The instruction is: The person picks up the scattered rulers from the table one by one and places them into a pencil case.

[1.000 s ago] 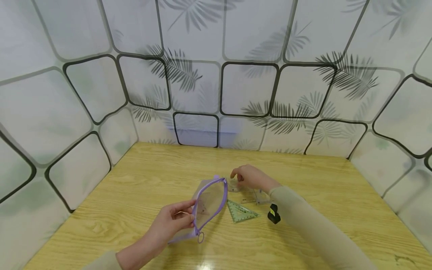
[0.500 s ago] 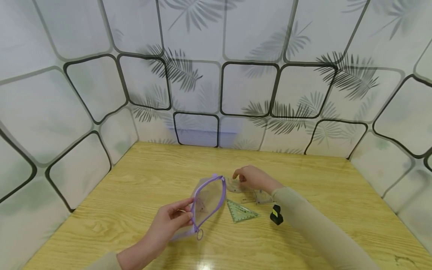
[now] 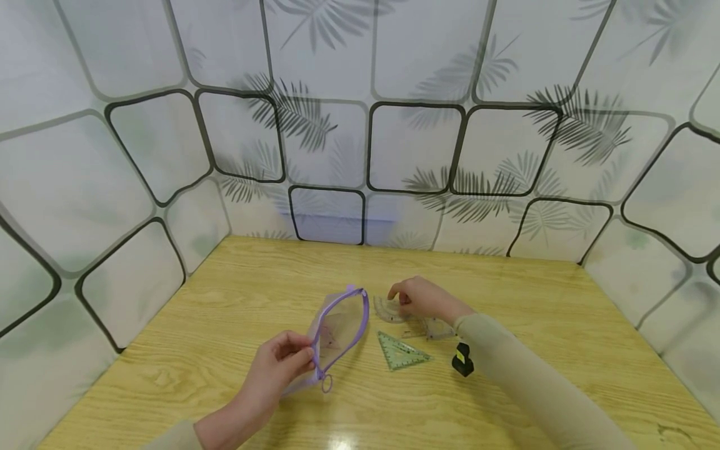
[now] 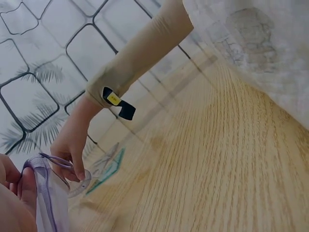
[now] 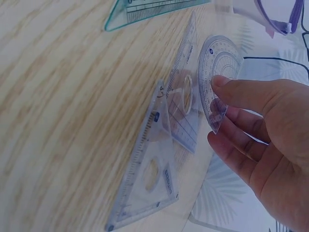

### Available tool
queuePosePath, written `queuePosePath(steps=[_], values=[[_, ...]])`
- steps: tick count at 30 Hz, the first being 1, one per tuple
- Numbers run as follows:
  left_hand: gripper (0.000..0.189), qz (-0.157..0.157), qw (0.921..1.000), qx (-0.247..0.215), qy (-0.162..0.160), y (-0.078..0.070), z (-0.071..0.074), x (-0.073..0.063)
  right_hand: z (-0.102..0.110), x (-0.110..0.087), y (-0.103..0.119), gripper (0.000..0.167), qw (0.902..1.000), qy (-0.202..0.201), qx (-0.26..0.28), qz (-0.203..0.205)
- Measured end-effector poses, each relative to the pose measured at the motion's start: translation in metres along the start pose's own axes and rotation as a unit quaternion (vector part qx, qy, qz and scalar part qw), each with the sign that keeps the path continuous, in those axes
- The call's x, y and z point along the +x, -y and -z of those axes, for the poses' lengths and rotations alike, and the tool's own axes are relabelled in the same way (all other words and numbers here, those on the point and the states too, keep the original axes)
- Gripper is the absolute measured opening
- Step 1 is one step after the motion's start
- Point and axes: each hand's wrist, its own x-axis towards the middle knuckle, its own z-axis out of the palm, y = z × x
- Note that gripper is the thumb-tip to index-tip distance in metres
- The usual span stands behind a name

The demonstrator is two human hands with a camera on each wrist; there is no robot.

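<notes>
My left hand (image 3: 279,362) pinches the near-left rim of a see-through zip pouch (image 3: 360,328) with purple edging. The pouch's mouth gapes, and a faint clear shape with markings shows inside. My right hand (image 3: 424,297) holds a clear protractor (image 5: 219,63) between thumb and fingers; in the right wrist view it is tilted over the table. Two clear set squares (image 5: 147,174) lie by it, one partly overlapping the other. Between pouch and right forearm lies a green set square (image 3: 400,353). In the left wrist view, the pouch (image 4: 50,198) hides part of the left fingers.
The wood-grain table (image 3: 253,269) meets patterned wall covering (image 3: 410,144) at the back and both sides. A black piece with a yellow label (image 3: 462,360) sits at my right wrist. A ring pull (image 3: 327,383) hangs from the pouch's zip.
My left hand has drawn the pouch a little leftward, uncovering more of the protractor. The right hand has shifted slightly right, then stayed nearly still with the protractor.
</notes>
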Motion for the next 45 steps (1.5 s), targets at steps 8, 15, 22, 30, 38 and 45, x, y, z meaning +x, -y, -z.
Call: queuePosePath(steps=[8, 15, 22, 30, 38, 45], values=[[0.020, 0.009, 0.9997, 0.001, 0.021, 0.005, 0.002, 0.001, 0.001, -0.002, 0.002, 0.025, 1.0000, -0.001, 0.002, 0.006], [0.028, 0.025, 0.9989, 0.006, 0.040, 0.007, 0.003, 0.000, 0.002, -0.004, 0.002, 0.026, 1.0000, -0.002, 0.003, 0.009], [0.025, 0.026, 0.9995, -0.009, 0.016, 0.005, 0.000, 0.001, 0.006, -0.010, 0.004, 0.026, 0.9999, -0.002, 0.016, 0.006], [0.026, 0.018, 0.9996, -0.018, 0.013, 0.008, 0.000, 0.002, 0.012, -0.015, 0.002, 0.025, 0.9993, -0.007, 0.031, 0.021], [0.027, 0.012, 0.9997, -0.019, 0.011, 0.009, 0.000, 0.003, 0.019, -0.021, 0.000, 0.025, 0.9967, -0.009, 0.078, 0.018], [0.028, 0.011, 0.9997, -0.018, 0.011, 0.008, 0.000, 0.001, 0.022, -0.029, 0.001, 0.024, 0.9955, -0.010, 0.094, 0.012]])
